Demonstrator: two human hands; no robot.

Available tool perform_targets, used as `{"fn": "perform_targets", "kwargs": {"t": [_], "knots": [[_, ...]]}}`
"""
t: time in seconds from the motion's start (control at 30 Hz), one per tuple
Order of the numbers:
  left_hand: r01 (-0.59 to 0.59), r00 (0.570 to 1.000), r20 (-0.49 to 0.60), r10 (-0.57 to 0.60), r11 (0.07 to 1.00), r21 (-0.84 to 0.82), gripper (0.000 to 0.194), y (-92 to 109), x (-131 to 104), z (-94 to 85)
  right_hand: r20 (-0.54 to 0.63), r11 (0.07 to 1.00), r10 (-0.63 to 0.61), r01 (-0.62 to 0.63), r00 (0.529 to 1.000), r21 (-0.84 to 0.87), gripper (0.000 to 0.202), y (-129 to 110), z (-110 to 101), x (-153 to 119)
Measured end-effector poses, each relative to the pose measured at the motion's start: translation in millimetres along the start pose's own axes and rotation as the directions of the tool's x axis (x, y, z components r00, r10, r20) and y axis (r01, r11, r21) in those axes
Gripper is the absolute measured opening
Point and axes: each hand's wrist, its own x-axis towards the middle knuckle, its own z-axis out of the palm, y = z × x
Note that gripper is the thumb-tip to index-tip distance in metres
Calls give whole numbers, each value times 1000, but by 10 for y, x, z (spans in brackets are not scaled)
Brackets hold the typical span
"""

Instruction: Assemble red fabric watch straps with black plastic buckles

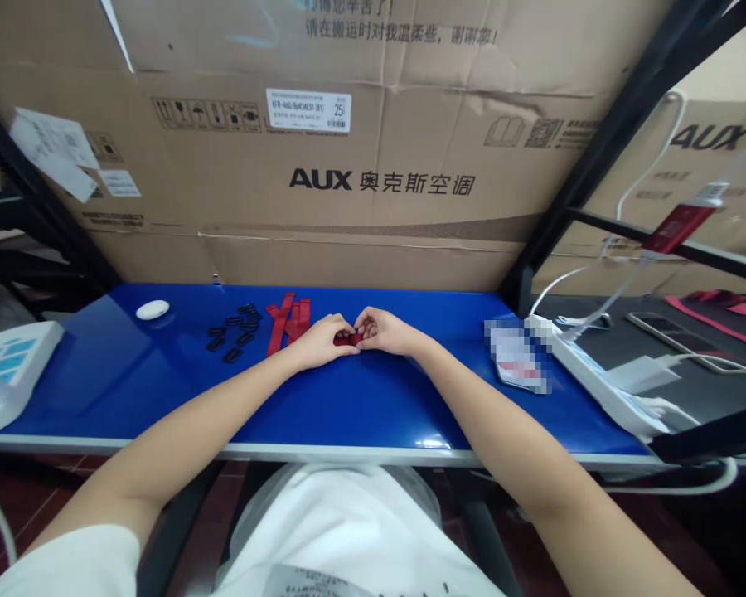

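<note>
My left hand (324,342) and my right hand (385,332) meet over the middle of the blue table. Between their fingertips is a short piece of red webbing strap (346,339), with a small dark part on it that I cannot make out clearly. Both hands are closed on this piece, the thumbs toward me. Just left of my left hand lie several flat red straps (279,325), partly overlapping. Farther left, several small black buckles (231,355) are scattered in a loose group.
A white oval object (152,310) lies at the back left, and a white device (16,373) stands at the left edge. On the right are a plastic packet (515,355) and a white power strip (597,377) with cables. A large cardboard box (373,207) stands behind the blue table (162,390).
</note>
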Motion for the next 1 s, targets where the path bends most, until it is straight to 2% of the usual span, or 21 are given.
{"fn": "perform_targets", "kwargs": {"t": [0.17, 0.33, 0.47, 0.67, 0.73, 0.83, 1.0], "knots": [[-45, 998, -47, 47, 999, 30, 30, 94, -12, -46, 18, 998, 14, -12, 1000, -62, 24, -44, -82, -14], [-128, 989, -64, 136, 986, 109, 29, 148, -15, -87, 4, 999, 9, -9, 1000, -37, 26, -72, -129, -29], [-188, 976, -84, 201, 971, 147, 27, 180, -33, -125, 50, 999, 5, -2, 999, -53, 20, -125, -177, -58], [-262, 955, -86, 282, 946, 189, 24, 135, -54, -126, 28, 982, -110, 113, 994, -149, 15, -192, -164, -45], [-266, 951, -111, 288, 947, 182, 26, 114, -54, -123, -13, 988, -117, 115, 993, -99, 18, -201, -150, -29], [-248, 950, -155, 270, 958, 146, 29, 123, -51, -141, -26, 988, -137, 138, 990, 68, 20, -223, -157, -27], [-226, 949, -216, 231, 973, 51, 30, 203, -55, -189, 5, 902, -143, 129, 990, 413, 22, -266, -188, -69]]}}
